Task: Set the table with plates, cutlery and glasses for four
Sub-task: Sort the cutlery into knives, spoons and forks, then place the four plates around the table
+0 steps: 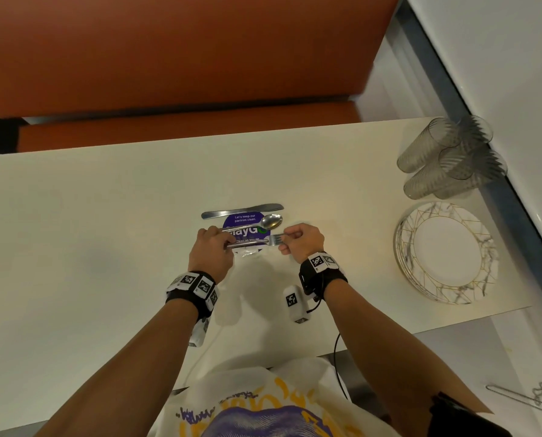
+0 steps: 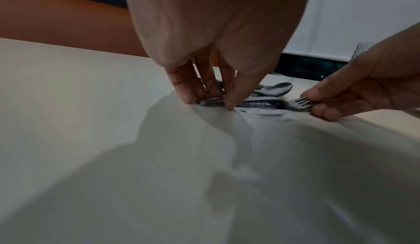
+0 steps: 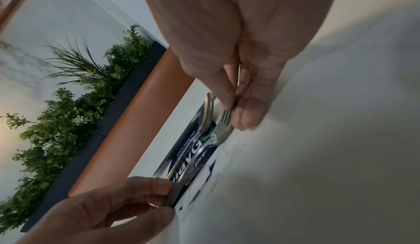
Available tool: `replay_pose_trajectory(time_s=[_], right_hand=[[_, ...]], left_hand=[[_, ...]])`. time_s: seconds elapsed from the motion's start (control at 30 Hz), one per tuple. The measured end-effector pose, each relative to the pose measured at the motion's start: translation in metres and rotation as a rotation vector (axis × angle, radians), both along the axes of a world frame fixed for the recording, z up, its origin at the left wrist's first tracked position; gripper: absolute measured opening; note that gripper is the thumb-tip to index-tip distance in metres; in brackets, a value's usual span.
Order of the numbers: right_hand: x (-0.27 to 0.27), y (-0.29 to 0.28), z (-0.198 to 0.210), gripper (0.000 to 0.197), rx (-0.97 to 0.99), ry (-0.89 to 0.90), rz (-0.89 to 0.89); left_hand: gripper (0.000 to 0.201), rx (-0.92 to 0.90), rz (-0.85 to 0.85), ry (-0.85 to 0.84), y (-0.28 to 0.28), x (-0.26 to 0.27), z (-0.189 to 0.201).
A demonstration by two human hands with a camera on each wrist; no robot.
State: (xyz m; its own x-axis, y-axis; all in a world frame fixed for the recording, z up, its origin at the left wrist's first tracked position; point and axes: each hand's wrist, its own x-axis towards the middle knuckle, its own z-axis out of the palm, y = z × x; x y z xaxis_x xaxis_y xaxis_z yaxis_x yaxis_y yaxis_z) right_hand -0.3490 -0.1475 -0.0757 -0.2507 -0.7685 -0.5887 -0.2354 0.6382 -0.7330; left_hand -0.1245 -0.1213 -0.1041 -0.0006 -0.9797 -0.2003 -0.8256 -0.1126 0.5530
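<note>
A steel fork (image 1: 271,240) lies across a purple sticker (image 1: 243,219) in the middle of the cream table (image 1: 105,216). My left hand (image 1: 214,250) pinches the fork's handle end (image 2: 211,102). My right hand (image 1: 299,239) pinches the tines (image 2: 302,103) (image 3: 225,116). Just beyond lie a spoon (image 1: 271,221) (image 2: 276,89) and a table knife (image 1: 241,212). A stack of marbled plates (image 1: 446,252) sits at the right, with several clear tumblers (image 1: 446,159) lying behind it.
An orange bench (image 1: 169,58) runs along the table's far edge. A white wall and dark ledge (image 1: 500,152) border the right side. Green plants (image 3: 68,107) show beyond the bench in the right wrist view. Wire items (image 1: 528,397) lie at the lower right.
</note>
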Motion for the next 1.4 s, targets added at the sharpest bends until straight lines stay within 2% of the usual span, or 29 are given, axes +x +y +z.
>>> replay_pose_trajectory(time_s=[0.17,0.3,0.37,0.4,0.47,0.63,0.8,1.03,1.17,1.3,1.4], right_hand=[[-0.003,0.001,0.000,0.016,-0.006,-0.021,0.016],[-0.008,0.002,0.003,0.019,0.006,0.009,0.087],[-0.011,0.003,0.002,0.013,-0.001,0.054,0.137],[-0.013,0.004,0.002,0.008,-0.003,0.082,0.156],[-0.020,0.007,-0.003,0.014,-0.006,0.128,0.177],[-0.044,0.030,-0.004,0.024,0.002,0.105,0.118],[-0.074,0.058,0.019,0.030,-0.053,0.102,0.081],[-0.166,0.069,0.045,0.019,-0.224,0.182,-0.009],[-0.241,0.061,0.051,0.019,-0.278,0.335,-0.073],[-0.319,0.047,0.048,0.020,-0.286,0.500,-0.094],[-0.376,0.036,0.037,0.021,-0.282,0.602,-0.127]], left_hand=[[0.024,-0.023,-0.011,-0.004,0.000,0.001,0.001],[0.036,-0.010,-0.026,-0.059,0.002,-0.001,0.004],[0.035,-0.038,-0.013,-0.052,0.004,-0.002,0.007],[0.033,-0.057,-0.008,-0.037,0.004,-0.003,0.008],[0.031,-0.085,-0.013,-0.016,0.006,-0.007,0.011],[0.027,-0.125,-0.076,0.064,0.007,-0.032,0.019],[0.016,-0.001,-0.169,0.233,0.005,-0.078,0.030],[0.021,0.142,-0.263,0.333,-0.007,-0.182,0.057],[0.020,0.183,-0.289,0.367,-0.024,-0.252,0.066],[0.021,0.229,-0.319,0.320,-0.041,-0.325,0.061],[0.041,0.301,-0.315,0.247,-0.051,-0.373,0.052]])
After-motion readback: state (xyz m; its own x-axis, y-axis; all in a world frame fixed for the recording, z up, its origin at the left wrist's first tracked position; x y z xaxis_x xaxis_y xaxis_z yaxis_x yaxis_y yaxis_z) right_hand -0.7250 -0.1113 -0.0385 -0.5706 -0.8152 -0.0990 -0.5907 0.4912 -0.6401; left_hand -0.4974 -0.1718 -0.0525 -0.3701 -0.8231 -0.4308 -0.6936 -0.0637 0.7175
